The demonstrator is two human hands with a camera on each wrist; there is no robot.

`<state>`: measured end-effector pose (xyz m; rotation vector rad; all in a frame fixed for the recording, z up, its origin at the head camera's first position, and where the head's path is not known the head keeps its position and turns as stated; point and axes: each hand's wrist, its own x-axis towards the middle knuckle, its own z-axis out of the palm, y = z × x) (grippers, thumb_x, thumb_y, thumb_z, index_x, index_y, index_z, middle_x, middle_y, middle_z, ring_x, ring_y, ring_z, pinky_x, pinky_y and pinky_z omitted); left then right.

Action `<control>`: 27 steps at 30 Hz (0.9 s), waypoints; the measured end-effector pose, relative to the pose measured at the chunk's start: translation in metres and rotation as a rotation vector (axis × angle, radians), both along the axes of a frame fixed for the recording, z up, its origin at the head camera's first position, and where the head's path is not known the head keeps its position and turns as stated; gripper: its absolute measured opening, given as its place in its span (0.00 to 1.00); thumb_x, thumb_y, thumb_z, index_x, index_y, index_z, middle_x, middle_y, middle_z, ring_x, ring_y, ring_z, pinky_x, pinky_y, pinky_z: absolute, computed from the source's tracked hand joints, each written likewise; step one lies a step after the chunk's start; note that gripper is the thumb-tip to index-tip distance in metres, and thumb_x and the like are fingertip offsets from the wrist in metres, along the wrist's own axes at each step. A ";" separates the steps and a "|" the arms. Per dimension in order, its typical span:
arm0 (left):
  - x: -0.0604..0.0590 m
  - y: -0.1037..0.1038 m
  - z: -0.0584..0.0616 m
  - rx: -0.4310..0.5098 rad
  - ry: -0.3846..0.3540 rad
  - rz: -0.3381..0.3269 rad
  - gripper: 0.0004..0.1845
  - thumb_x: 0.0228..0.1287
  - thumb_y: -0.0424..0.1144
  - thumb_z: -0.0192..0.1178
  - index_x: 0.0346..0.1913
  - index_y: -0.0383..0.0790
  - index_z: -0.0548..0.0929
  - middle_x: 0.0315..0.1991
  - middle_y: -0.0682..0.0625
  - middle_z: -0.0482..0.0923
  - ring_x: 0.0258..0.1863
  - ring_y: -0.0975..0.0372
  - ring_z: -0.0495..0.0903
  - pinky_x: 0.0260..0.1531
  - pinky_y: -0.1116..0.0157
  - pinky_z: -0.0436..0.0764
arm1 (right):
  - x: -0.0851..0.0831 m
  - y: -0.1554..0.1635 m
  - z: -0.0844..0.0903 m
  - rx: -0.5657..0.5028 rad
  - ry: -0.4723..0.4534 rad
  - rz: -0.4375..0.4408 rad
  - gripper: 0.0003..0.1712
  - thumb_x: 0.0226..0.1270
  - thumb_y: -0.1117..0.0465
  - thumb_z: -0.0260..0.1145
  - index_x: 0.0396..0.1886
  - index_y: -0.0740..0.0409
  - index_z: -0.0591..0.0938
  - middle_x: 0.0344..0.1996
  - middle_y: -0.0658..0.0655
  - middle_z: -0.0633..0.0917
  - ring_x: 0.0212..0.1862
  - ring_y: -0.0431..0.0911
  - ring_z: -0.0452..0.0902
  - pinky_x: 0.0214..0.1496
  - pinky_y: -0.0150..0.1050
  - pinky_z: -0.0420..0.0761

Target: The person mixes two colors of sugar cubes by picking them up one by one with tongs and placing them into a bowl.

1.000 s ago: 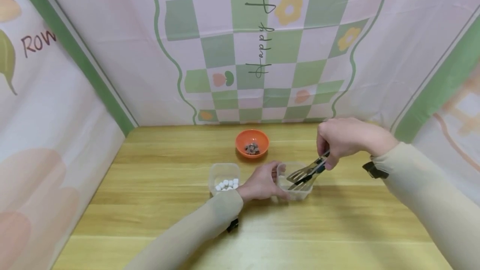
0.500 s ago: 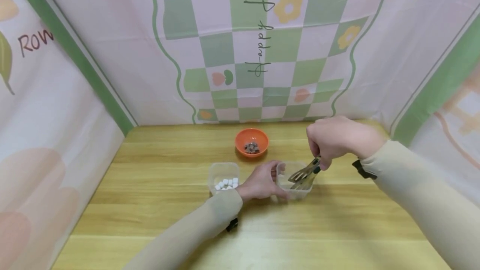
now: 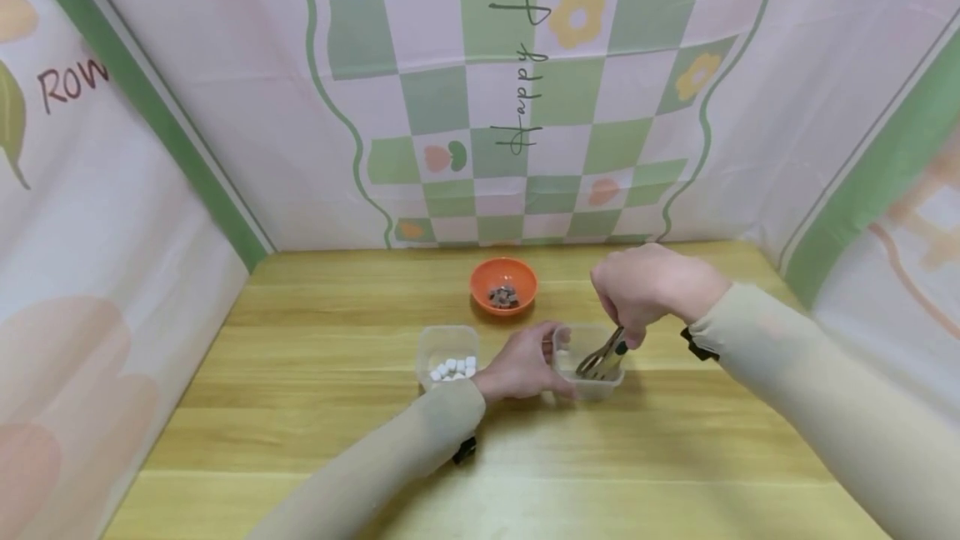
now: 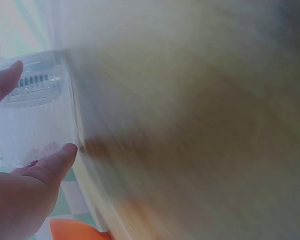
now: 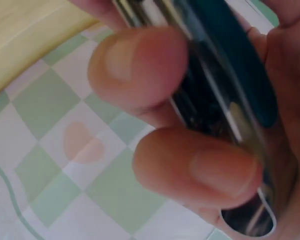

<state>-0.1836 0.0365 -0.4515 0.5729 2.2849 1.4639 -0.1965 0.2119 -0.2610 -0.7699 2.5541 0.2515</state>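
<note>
My left hand (image 3: 520, 367) holds a clear plastic container (image 3: 597, 391), thumb on its near side and fingers at the far side. The left wrist view shows two fingertips spread against the container (image 4: 35, 125). My right hand (image 3: 651, 286) grips metal tongs (image 3: 602, 358) from above, their slotted heads pointing down inside that container. Close up in the right wrist view, the fingers (image 5: 140, 65) curl round the shiny tongs (image 5: 240, 90) with a dark teal grip. What lies between the tong heads is hidden.
A second clear container (image 3: 448, 343) with several small white cubes (image 3: 454, 368) stands left of my left hand, partly behind the forearm. An orange bowl (image 3: 504, 270) with small brown chunks (image 3: 503, 297) sits behind, on the wooden table (image 3: 337, 307). Patterned cloth (image 3: 510, 98) hangs at the back.
My right hand has moved left, and the tongs have turned steeper and closed up, their heads deeper in the container. The left hand and container have stayed in place.
</note>
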 end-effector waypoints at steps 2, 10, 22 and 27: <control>0.001 0.000 0.001 0.000 -0.003 -0.001 0.48 0.40 0.32 0.88 0.70 0.37 0.76 0.60 0.48 0.83 0.58 0.59 0.81 0.60 0.68 0.79 | 0.000 0.002 -0.002 -0.012 0.019 0.019 0.18 0.44 0.61 0.89 0.18 0.41 0.85 0.23 0.38 0.82 0.28 0.40 0.78 0.33 0.46 0.84; 0.002 0.001 0.001 0.003 -0.012 0.003 0.48 0.41 0.32 0.88 0.70 0.37 0.76 0.60 0.47 0.82 0.59 0.59 0.82 0.60 0.68 0.79 | 0.001 0.020 -0.008 -0.119 0.058 0.061 0.19 0.43 0.66 0.83 0.14 0.40 0.83 0.18 0.38 0.80 0.24 0.39 0.74 0.28 0.42 0.78; 0.001 0.001 0.000 -0.029 -0.011 0.018 0.50 0.40 0.34 0.88 0.71 0.41 0.76 0.60 0.50 0.83 0.57 0.62 0.81 0.60 0.67 0.79 | 0.002 0.036 -0.010 -0.172 0.084 0.073 0.18 0.48 0.62 0.85 0.16 0.38 0.83 0.19 0.38 0.79 0.26 0.39 0.74 0.28 0.42 0.78; 0.002 0.001 0.000 -0.043 -0.004 0.019 0.49 0.40 0.35 0.89 0.70 0.43 0.77 0.61 0.51 0.82 0.57 0.63 0.81 0.61 0.66 0.79 | 0.002 0.043 -0.007 -0.187 0.125 0.069 0.17 0.48 0.58 0.85 0.17 0.37 0.83 0.21 0.37 0.79 0.28 0.39 0.74 0.29 0.43 0.78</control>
